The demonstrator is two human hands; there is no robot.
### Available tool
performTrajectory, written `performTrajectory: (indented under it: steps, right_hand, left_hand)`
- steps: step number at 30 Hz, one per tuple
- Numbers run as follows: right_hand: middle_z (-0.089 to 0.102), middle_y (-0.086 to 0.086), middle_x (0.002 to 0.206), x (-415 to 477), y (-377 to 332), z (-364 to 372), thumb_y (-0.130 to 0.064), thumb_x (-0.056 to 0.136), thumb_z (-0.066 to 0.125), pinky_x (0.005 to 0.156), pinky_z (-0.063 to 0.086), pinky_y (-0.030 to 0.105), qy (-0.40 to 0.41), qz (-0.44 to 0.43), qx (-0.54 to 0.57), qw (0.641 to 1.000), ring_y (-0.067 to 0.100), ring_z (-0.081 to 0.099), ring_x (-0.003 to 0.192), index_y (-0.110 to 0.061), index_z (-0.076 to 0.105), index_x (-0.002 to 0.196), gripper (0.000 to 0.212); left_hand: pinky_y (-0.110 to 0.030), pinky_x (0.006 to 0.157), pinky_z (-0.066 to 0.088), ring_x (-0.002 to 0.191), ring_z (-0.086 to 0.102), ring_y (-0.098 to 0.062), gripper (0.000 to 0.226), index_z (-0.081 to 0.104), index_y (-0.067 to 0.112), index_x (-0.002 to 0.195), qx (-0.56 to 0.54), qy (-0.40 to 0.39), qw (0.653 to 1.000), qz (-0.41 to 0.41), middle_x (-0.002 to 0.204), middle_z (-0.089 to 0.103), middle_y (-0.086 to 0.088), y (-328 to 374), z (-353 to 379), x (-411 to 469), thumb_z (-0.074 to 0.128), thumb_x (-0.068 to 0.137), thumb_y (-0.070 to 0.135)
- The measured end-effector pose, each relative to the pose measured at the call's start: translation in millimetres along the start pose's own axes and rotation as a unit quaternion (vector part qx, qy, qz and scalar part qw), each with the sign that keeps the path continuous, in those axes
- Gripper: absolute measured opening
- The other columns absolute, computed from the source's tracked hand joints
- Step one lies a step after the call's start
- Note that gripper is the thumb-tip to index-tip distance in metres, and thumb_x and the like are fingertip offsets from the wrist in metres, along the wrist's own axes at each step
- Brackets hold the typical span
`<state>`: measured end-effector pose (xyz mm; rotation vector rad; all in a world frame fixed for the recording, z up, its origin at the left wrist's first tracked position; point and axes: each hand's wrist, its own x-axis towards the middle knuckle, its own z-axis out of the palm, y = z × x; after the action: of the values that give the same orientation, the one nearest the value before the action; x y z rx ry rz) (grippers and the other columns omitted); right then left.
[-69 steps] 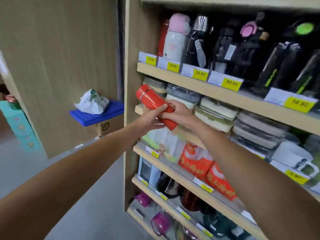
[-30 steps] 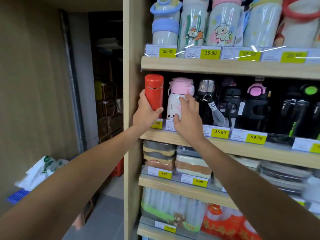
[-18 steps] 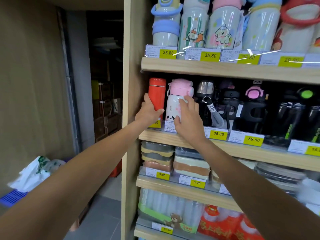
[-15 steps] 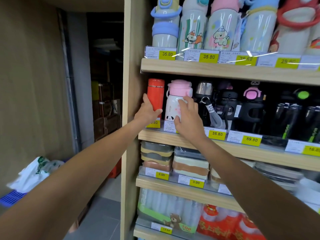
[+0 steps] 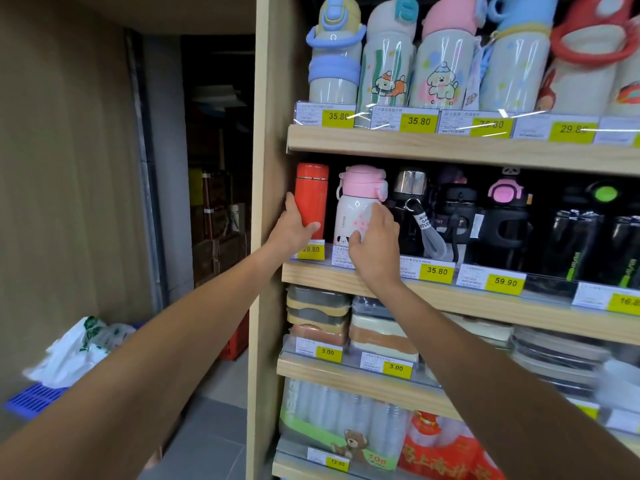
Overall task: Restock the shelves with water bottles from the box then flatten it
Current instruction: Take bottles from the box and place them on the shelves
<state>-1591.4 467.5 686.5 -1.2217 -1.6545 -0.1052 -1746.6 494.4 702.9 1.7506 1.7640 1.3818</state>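
Your left hand [image 5: 292,230] curls its fingers [image 5: 290,206] round the lower half of the red flask [image 5: 311,194], which stands upright at the left end of the wooden shelf [image 5: 485,303]. Your right hand [image 5: 373,245] grips the pink-lidded white bottle [image 5: 356,206] just beside it.

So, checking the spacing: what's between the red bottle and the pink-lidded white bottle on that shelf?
Nothing. The head view shows only a bare, dark gap between the red bottle and the pink-lidded white bottle.

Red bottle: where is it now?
Head view: the red bottle stands at the shelf's left end, between the side panel and the pink bottle, held by the left hand.
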Motion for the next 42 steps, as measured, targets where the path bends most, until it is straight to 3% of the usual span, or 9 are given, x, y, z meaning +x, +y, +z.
performTrajectory:
  steps: [5, 10, 14, 17, 25, 28, 31, 35, 42]
  right_hand:
    - [0.036, 0.014, 0.14, 1, -4, 3, -0.005, 0.083, 0.053, 0.095, 0.034, 0.032, 0.011, 0.024, 0.043, 0.999, 0.033, 0.036, 0.121, -0.002, 0.041, 0.128, 0.047]
    - [0.039, 0.016, 0.131, 4, -10, 3, -0.003, 0.081, 0.051, 0.095, 0.033, 0.034, 0.013, 0.061, 0.086, 0.994, 0.034, 0.037, 0.118, -0.003, 0.042, 0.129, 0.048]
    - [0.04, 0.016, 0.128, 8, -17, -1, -0.001, 0.083, 0.047, 0.097, 0.036, 0.031, 0.01, 0.093, 0.152, 0.984, 0.031, 0.043, 0.117, -0.005, 0.039, 0.138, 0.056]
    - [0.039, 0.014, 0.128, 10, -21, -6, 0.001, 0.083, 0.045, 0.084, 0.032, 0.019, 0.002, 0.1, 0.177, 0.979, 0.026, 0.047, 0.111, -0.008, 0.039, 0.139, 0.057]
    - [0.046, 0.018, 0.126, 14, -16, -7, -0.002, 0.079, 0.049, 0.095, 0.037, 0.029, -0.001, 0.116, 0.163, 0.98, 0.032, 0.045, 0.116, -0.003, 0.048, 0.127, 0.047]
    - [0.051, 0.019, 0.118, 15, -17, -7, -0.004, 0.077, 0.05, 0.092, 0.04, 0.038, -0.002, 0.111, 0.151, 0.982, 0.035, 0.045, 0.111, -0.001, 0.051, 0.12, 0.043]
    - [0.045, 0.016, 0.12, 15, -15, -11, -0.003, 0.08, 0.048, 0.088, 0.037, 0.028, -0.014, 0.107, 0.161, 0.981, 0.026, 0.046, 0.102, -0.003, 0.048, 0.126, 0.046]
    - [0.042, 0.015, 0.123, 15, -12, -15, 0.0, 0.082, 0.046, 0.074, 0.028, 0.016, -0.021, 0.102, 0.167, 0.981, 0.017, 0.042, 0.091, -0.002, 0.048, 0.126, 0.044]
    - [0.059, 0.008, 0.108, 17, -6, -23, -0.007, 0.078, 0.042, 0.092, 0.045, 0.038, -0.022, 0.104, 0.195, 0.975, 0.025, 0.055, 0.103, -0.005, 0.055, 0.111, 0.036]
  left_hand:
    - [-0.039, 0.095, 0.042, 0.117, 0.042, -0.028, 0.045, 0.039, 0.005, 0.127, 0.035, 0.237, 0.96, 0.146, 0.127, 0.042, -0.013, 6, 13, -29, 0.059, 0.087, 0.013]
    - [-0.036, 0.086, 0.05, 0.088, 0.059, -0.024, 0.03, 0.052, 0.006, 0.119, -0.064, 0.02, 0.984, 0.164, 0.112, 0.059, -0.005, 22, 29, -35, 0.049, 0.089, 0.007]
    - [-0.045, 0.089, 0.051, 0.098, 0.063, -0.028, 0.042, 0.045, 0.008, 0.125, -0.105, -0.038, 0.988, 0.111, 0.105, 0.059, 0.001, 30, 33, -30, 0.059, 0.086, 0.017]
    - [-0.041, 0.093, 0.049, 0.105, 0.061, -0.023, 0.054, 0.04, 0.012, 0.127, -0.13, -0.066, 0.985, 0.089, 0.108, 0.057, 0.002, 32, 32, -24, 0.063, 0.08, 0.026]
    - [-0.015, 0.063, 0.044, 0.085, 0.054, -0.01, 0.044, 0.038, 0.005, 0.126, -0.128, -0.096, 0.985, 0.065, 0.103, 0.056, -0.001, 33, 35, -14, 0.06, 0.088, 0.014]
    - [-0.023, 0.069, 0.049, 0.088, 0.057, -0.014, 0.039, 0.044, 0.007, 0.121, -0.122, -0.101, 0.986, 0.047, 0.104, 0.06, -0.005, 37, 32, -10, 0.06, 0.086, 0.011]
    - [-0.028, 0.072, 0.048, 0.082, 0.06, -0.017, 0.017, 0.053, 0.016, 0.095, -0.084, -0.098, 0.991, 0.033, 0.09, 0.062, -0.001, 45, 30, -9, 0.062, 0.081, 0.019]
    - [-0.03, 0.076, 0.044, 0.105, 0.06, -0.03, 0.058, 0.048, 0.005, 0.118, 0.036, -0.082, 0.995, 0.039, 0.114, 0.061, -0.011, 56, 31, -14, 0.064, 0.074, 0.04]
    - [-0.037, 0.079, 0.042, 0.106, 0.056, -0.038, 0.063, 0.028, 0.004, 0.124, 0.083, 0.003, 0.996, 0.042, 0.12, 0.053, -0.019, 57, 50, -23, 0.063, 0.082, 0.035]
